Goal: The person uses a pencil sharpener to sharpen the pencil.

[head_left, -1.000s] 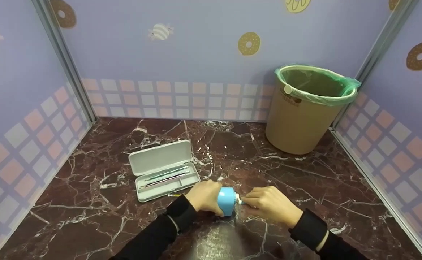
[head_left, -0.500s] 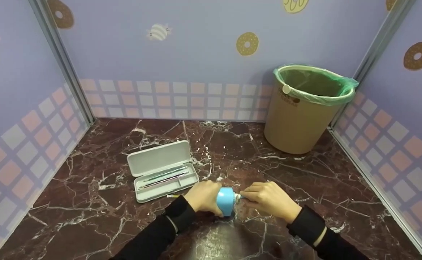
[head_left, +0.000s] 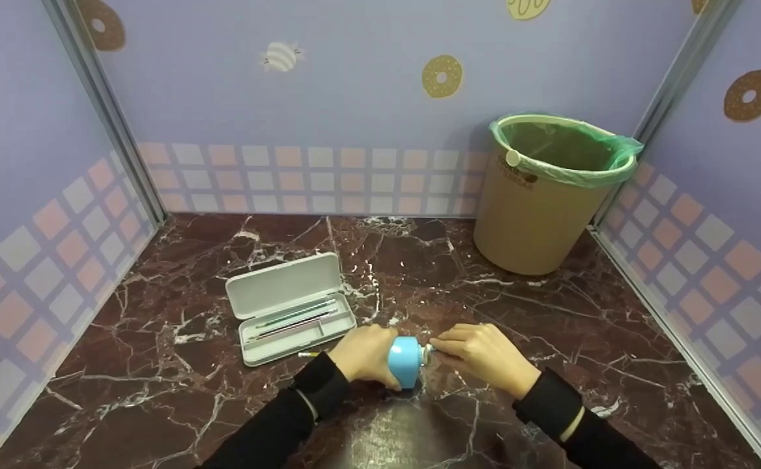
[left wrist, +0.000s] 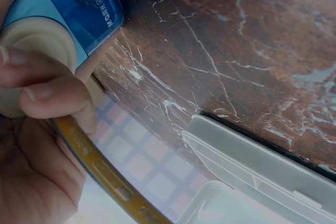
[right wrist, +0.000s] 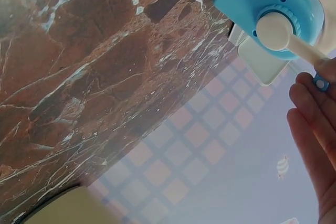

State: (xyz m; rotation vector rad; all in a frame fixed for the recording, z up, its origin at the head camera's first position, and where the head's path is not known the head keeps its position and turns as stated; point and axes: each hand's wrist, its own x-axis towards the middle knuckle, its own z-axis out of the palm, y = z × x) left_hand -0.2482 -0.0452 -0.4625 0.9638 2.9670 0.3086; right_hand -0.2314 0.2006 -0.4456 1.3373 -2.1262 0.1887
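Note:
My left hand grips a light blue crank pencil sharpener lying on its side low over the table. In the left wrist view, a yellow pencil runs out from below the fingers, by the round cream front. A see-through blue shavings drawer shows behind that. At the other end, my right hand pinches the blue-tipped knob of the cream crank between thumb and fingers. The pencil's tip is hidden.
An open white pencil case holding several pencils lies left of the hands. A beige bin with a green liner stands at the back right. Patterned walls enclose the dark marble table.
My right hand has moved slightly up and left as the crank turned. The left hand keeps its grip on the sharpener; the whole view has shifted a little.

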